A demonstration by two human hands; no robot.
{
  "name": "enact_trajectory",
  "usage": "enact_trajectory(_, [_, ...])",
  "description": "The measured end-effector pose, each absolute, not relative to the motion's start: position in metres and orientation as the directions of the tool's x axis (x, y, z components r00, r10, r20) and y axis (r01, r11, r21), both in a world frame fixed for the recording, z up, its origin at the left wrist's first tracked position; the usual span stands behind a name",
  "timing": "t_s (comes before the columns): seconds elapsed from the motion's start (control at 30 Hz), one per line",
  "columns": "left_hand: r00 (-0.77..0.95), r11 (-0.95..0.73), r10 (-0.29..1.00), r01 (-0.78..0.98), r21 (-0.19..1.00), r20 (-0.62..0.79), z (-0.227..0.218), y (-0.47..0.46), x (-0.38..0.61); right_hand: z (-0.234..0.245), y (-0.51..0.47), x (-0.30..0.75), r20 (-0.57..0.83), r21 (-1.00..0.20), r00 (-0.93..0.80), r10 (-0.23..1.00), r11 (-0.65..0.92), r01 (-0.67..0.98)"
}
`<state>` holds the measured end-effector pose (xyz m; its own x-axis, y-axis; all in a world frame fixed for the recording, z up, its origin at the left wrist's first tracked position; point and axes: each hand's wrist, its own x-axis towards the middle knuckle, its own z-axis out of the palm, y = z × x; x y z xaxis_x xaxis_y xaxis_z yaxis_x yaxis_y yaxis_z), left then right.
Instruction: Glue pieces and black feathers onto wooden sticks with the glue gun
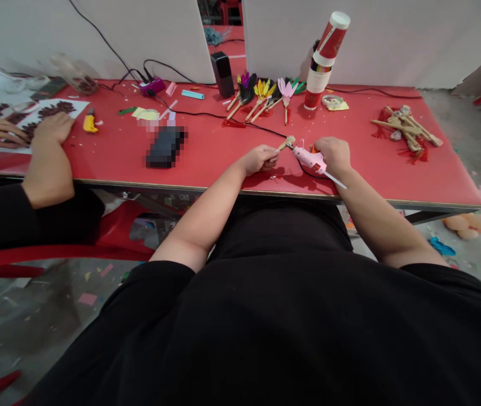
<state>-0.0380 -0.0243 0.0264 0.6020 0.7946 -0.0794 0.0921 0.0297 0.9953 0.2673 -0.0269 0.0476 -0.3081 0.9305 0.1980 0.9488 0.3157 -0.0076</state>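
Note:
My left hand pinches a thin tan stick with a pale, bulkier end, close above the red table. In my right hand is a pink hot glue gun, its white glue stick poking out at the back. The gun's nozzle meets or nearly meets the stick's pale end; I cannot tell if they touch. Beyond my hands lie several feathered sticks with yellow feathers, pink feathers and dark ones. To the right is a pile of tan sticks with red tassels.
Stacked paper cups stand at the back beside a tape roll. A black box, a pixelated dark object and a yellow-handled tool are leftward. A black cord crosses the table. A co-worker's hands rest over dark red pieces at left.

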Motion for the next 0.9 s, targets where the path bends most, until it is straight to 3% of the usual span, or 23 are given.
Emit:
enact_trajectory(0.2, [0.604,0.03,0.792,0.106,0.994,-0.089,0.024,-0.022,-0.036,0.04,-0.018,0.275,0.251,-0.064,-0.216,0.944,0.239,0.969])
enact_trajectory(0.5, [0.59,0.003,0.803,0.128,0.992,-0.079,0.022,-0.02,-0.037,0.042,-0.021,0.274,0.18,-0.039,-0.252,0.951,0.263,0.964])
enact_trajectory(0.73, [0.422,-0.1,0.907,0.243,0.965,-0.012,0.011,-0.025,-0.025,0.046,-0.024,0.275,0.156,-0.023,-0.228,0.961,0.235,0.972])
enact_trajectory(0.9, [0.395,-0.134,0.919,0.313,0.94,-0.001,0.013,-0.03,-0.023,0.053,-0.029,0.274,0.153,-0.018,-0.193,0.969,0.198,0.98])
